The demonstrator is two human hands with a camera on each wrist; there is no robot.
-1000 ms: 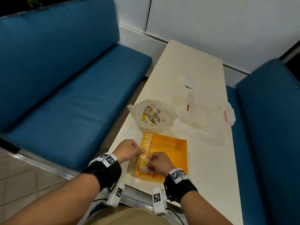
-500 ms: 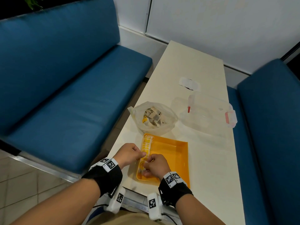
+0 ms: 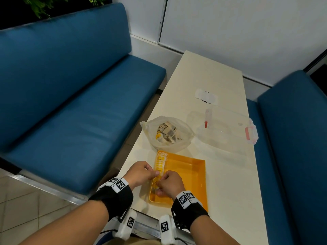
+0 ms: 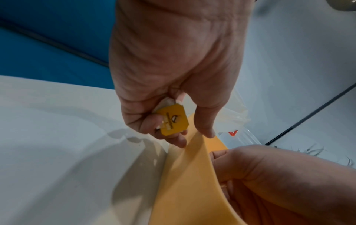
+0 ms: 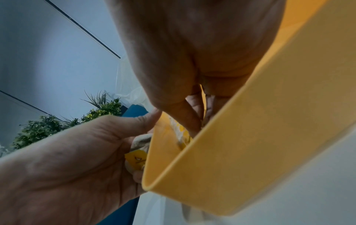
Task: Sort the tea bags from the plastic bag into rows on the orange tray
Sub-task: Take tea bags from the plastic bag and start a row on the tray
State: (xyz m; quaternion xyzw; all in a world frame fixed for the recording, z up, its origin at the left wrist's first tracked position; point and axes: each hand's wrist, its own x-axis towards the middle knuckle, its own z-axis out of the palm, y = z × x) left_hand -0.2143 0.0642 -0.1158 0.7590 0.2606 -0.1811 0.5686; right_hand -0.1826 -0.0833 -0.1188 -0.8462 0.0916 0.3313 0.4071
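The orange tray [image 3: 187, 175] lies at the table's near edge. A row of tea bags [image 3: 160, 161] with yellow tags runs along its left wall. Behind it the clear plastic bag [image 3: 168, 134] lies open with several tea bags inside. My left hand [image 3: 153, 173] is at the tray's left rim, its fingers curled round a tea bag with a yellow tag [image 4: 173, 120]. My right hand [image 3: 161, 184] reaches into the tray's near-left corner, fingers [image 5: 192, 118] pinched together on a tea bag at the row's near end [image 5: 182, 132]. That bag is mostly hidden.
A clear lidded container [image 3: 224, 131] with pink clasps stands to the right of the bag. A white wrapper [image 3: 206, 94] lies farther back on the cream table [image 3: 230, 183]. Blue benches [image 3: 79, 112] flank the table on both sides.
Both hands stay together at the tray's near-left corner. The left hand has edged slightly closer to the rim and the right hand.
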